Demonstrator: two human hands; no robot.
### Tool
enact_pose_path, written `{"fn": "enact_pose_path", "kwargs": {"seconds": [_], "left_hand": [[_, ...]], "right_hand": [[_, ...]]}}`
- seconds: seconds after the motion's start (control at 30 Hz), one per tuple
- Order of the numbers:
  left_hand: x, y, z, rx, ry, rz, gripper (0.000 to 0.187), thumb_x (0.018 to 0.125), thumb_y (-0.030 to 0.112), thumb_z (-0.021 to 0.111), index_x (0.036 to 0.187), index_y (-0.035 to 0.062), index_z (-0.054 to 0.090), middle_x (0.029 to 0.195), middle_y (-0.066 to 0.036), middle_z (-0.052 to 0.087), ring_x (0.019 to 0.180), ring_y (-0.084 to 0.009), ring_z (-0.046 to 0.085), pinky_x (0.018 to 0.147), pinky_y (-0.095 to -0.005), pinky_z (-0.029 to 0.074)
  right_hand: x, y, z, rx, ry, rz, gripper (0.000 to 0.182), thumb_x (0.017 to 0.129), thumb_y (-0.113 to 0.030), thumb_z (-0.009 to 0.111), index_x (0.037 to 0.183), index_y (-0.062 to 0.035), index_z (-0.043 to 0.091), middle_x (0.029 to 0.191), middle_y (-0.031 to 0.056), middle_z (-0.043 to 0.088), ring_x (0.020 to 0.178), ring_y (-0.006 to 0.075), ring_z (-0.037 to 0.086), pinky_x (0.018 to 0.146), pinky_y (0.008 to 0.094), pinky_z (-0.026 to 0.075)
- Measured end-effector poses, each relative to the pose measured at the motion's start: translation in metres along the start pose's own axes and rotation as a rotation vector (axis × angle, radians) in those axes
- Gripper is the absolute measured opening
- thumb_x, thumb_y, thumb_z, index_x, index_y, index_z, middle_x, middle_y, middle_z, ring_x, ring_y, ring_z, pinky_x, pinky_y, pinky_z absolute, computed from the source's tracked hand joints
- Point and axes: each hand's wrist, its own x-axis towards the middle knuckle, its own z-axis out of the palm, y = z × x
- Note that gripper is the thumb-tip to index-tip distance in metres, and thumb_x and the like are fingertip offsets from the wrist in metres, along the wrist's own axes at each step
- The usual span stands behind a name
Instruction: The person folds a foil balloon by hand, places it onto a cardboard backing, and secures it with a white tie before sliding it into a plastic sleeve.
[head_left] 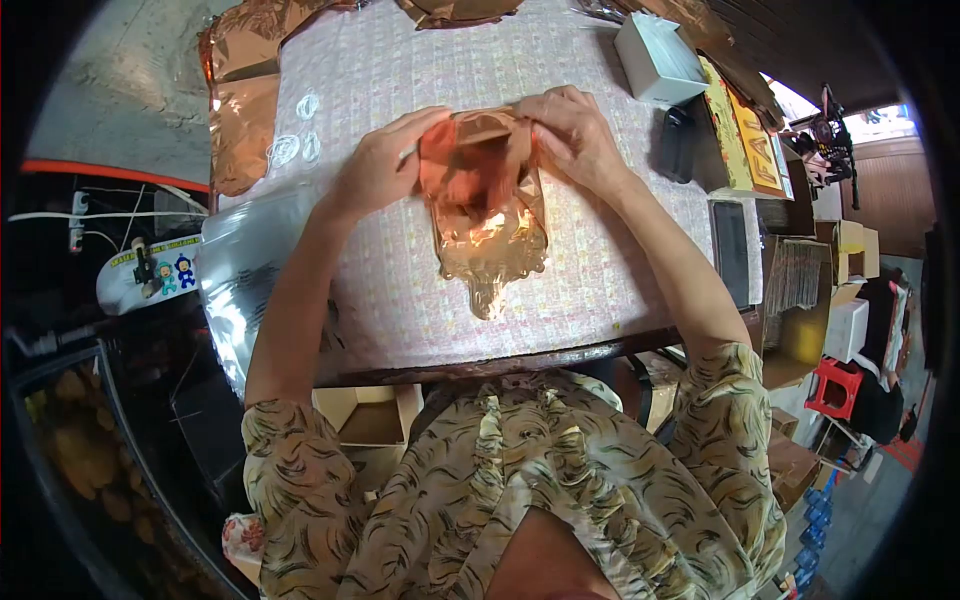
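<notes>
Left hand [385,165] and right hand [578,138], both partly closed, hold two sides of shiny copper-colored foil piece [490,225]. Foil piece lies between hands, over patterned tabletop [390,300]. Left of left hand: white string loops [284,150], copper foil sheet [245,125], clear plastic sheets [240,270]. Right of right hand: black case [675,145], white box [660,60]. Farther right, on floor: red stool [835,388].
</notes>
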Motion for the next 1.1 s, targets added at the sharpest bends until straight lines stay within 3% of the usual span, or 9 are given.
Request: {"fn": "enact_pose_path", "kwargs": {"seconds": [0.1,0.17,0.27,0.4,0.57,0.7,0.9,1.0,1.1], "left_hand": [[0.004,-0.006,-0.001,-0.052,0.015,-0.008,0.057,0.084,-0.005,0.057,0.141,0.0021,0.060,0.141,-0.020,0.064,0.126,-0.0370,0.064,0.106,-0.0388,0.052],[0.001,-0.038,0.002,-0.231,-0.044,-0.068,0.061,0.081,-0.003,0.060,0.142,0.0020,0.059,0.139,-0.019,0.066,0.124,-0.0329,0.066,0.104,-0.0374,0.052],[0.014,-0.031,-0.009,-0.264,-0.089,-0.176,0.051,0.088,0.003,0.064,0.138,-0.0020,0.060,0.135,-0.014,0.069,0.123,-0.0236,0.065,0.105,-0.0347,0.049],[0.040,-0.018,-0.019,-0.655,-0.111,-0.440,0.035,0.096,0.008,0.065,0.128,-0.0049,0.064,0.128,-0.011,0.070,0.116,-0.0175,0.065,0.104,-0.0316,0.048],[0.059,-0.023,-0.017,-0.740,-0.034,-0.494,0.032,0.098,0.012,0.069,0.126,-0.0024,0.065,0.120,-0.008,0.072,0.109,-0.0131,0.065,0.099,-0.0287,0.049],[0.065,-0.033,0.001,-0.764,0.040,-0.473,0.033,0.098,0.015,0.075,0.126,0.0007,0.066,0.116,-0.005,0.072,0.091,-0.0088,0.064,0.084,-0.0225,0.050],[0.070,-0.031,0.025,-0.947,0.241,-0.351,0.042,0.095,0.012,0.079,0.131,-0.0008,0.062,0.116,-0.007,0.072,0.098,-0.0119,0.068,0.090,-0.0254,0.053],[0.071,-0.027,0.020,-0.860,0.227,-0.331,0.045,0.090,0.004,0.081,0.130,-0.0008,0.060,0.123,-0.010,0.071,0.111,-0.0163,0.068,0.096,-0.0302,0.055],[0.071,-0.017,0.013,-0.740,0.147,-0.385,0.050,0.087,0.004,0.084,0.131,-0.0009,0.061,0.118,-0.009,0.073,0.106,-0.0167,0.070,0.092,-0.0311,0.056]], "right_hand": [[0.008,-0.003,0.003,0.157,0.077,0.196,0.022,0.094,-0.008,0.070,0.116,-0.0069,0.077,0.110,0.0087,0.076,0.107,0.0226,0.065,0.094,0.0362,0.050],[0.016,-0.007,0.008,0.193,0.120,0.300,0.018,0.098,-0.009,0.069,0.113,-0.0036,0.077,0.103,0.0080,0.077,0.100,0.0185,0.067,0.088,0.0333,0.052],[0.031,0.006,0.024,0.650,0.234,0.521,0.019,0.102,-0.009,0.065,0.107,0.0071,0.075,0.088,0.0057,0.077,0.075,0.0082,0.066,0.069,0.0269,0.054],[0.042,0.020,0.031,0.703,0.208,0.596,0.018,0.101,-0.009,0.067,0.104,0.0074,0.075,0.087,0.0057,0.077,0.076,0.0088,0.067,0.069,0.0273,0.054],[0.050,0.008,0.020,0.925,0.201,0.792,0.012,0.102,-0.008,0.068,0.105,0.0020,0.074,0.083,0.0037,0.074,0.068,0.0078,0.063,0.061,0.0261,0.053],[0.044,0.018,0.025,0.892,0.214,0.753,0.011,0.100,-0.006,0.070,0.105,0.0028,0.074,0.084,0.0046,0.075,0.069,0.0078,0.064,0.061,0.0256,0.053],[0.044,0.023,0.029,0.860,0.195,0.716,0.011,0.097,-0.004,0.074,0.104,0.0030,0.074,0.087,0.0055,0.076,0.073,0.0081,0.067,0.065,0.0244,0.054],[0.045,0.027,0.030,0.858,0.175,0.724,0.010,0.096,-0.004,0.075,0.103,0.0031,0.074,0.088,0.0052,0.076,0.074,0.0081,0.067,0.067,0.0240,0.054],[0.045,0.026,0.031,0.879,0.187,0.707,0.009,0.096,-0.004,0.075,0.102,0.0032,0.074,0.088,0.0047,0.076,0.075,0.0083,0.068,0.067,0.0238,0.054]]}}
